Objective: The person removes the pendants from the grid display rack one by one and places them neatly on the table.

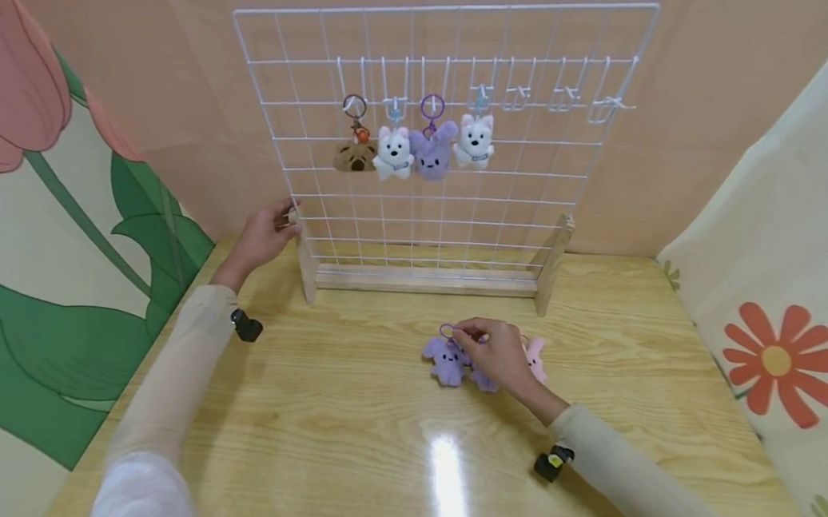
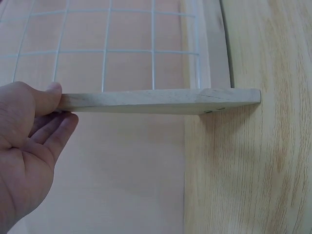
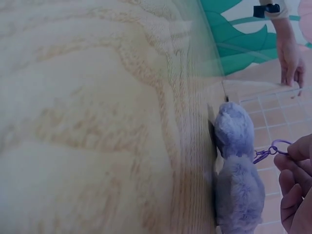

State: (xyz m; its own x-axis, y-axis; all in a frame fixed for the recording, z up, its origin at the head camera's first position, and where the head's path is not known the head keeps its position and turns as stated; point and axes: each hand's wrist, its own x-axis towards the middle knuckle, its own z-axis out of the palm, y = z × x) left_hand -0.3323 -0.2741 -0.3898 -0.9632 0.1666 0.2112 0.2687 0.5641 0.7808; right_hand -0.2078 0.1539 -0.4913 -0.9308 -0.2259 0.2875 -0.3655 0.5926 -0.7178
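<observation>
My left hand (image 1: 266, 236) grips the top of the wooden side post (image 2: 161, 99) of a white wire grid rack (image 1: 432, 212), thumb on one face and fingers on the other. Over the table, my right hand (image 1: 497, 351) pinches the purple ring (image 3: 280, 146) of a plush keychain between thumb and fingertips. Below that ring lies a purple plush keychain (image 1: 447, 363), and a second purple plush (image 1: 485, 380) sits close beside it, partly under the hand. A pink plush keychain (image 1: 535, 359) shows behind the right hand, partly hidden by it.
From the rack's hooks hang a brown bear keychain (image 1: 355, 157), a white plush (image 1: 394, 153), a purple rabbit plush (image 1: 432, 154) and another white plush (image 1: 475, 141). Several bare hooks (image 1: 562, 99) stick out at the right. The wooden table (image 1: 345, 414) spreads in front.
</observation>
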